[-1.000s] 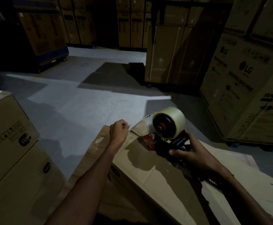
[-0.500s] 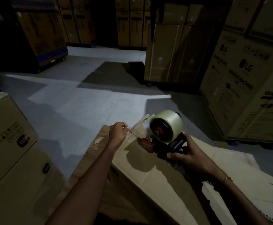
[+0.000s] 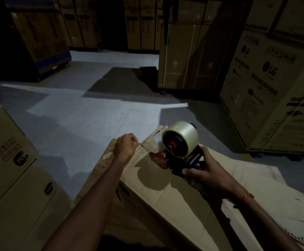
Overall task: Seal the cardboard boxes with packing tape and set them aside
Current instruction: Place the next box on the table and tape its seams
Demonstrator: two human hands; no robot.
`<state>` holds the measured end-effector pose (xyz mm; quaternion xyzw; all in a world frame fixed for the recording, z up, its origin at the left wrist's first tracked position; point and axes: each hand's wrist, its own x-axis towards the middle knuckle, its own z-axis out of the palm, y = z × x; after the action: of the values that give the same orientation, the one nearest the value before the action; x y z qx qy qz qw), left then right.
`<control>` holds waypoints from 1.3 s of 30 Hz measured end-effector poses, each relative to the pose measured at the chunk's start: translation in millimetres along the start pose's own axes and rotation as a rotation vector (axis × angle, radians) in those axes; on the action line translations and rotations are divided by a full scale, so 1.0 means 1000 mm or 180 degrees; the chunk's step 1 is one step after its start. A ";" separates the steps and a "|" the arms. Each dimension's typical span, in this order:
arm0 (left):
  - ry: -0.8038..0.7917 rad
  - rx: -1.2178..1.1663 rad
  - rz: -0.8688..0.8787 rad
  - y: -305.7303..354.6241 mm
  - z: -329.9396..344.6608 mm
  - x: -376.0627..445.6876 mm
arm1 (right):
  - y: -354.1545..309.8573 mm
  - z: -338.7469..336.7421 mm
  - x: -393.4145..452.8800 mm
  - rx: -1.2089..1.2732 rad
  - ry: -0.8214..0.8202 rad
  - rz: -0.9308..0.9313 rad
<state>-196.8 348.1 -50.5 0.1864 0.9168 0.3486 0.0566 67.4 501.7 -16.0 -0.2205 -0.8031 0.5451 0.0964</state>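
Dark and dim is the room, with a grey floor point(image 3: 86, 113) lit in one pale patch. Tall stacks of boxes point(image 3: 274, 84) stand far off and on the right (some say LG on the side).

Near us a flat cardboard box point(image 3: 165, 192) lies at a tilt. On its far end sits a tape gun point(image 3: 181, 156) with a fat roll of clear tape point(image 3: 185, 137) on top.

A person's right hand point(image 3: 204, 175) grips the black handle of the tape gun, fingers curled round it. A thin gold bracelet point(image 3: 247, 195) is on that wrist.

Their left hand point(image 3: 126, 148) is closed in a pinch on the loose end of the tape, just left of the gun. A short strip runs between the hand and the gun, close above the box.

Two more boxes point(image 3: 12, 178) sit stacked at the near left.
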 end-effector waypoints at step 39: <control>-0.0769 0.1046 0.0205 0.006 0.029 -0.003 | -0.009 -0.074 -0.039 -0.0156 -0.0715 0.0194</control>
<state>-185.4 369.0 -68.5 0.2628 0.9415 0.1710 0.1239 128.6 542.9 24.1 -0.1847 -0.8148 0.5492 -0.0162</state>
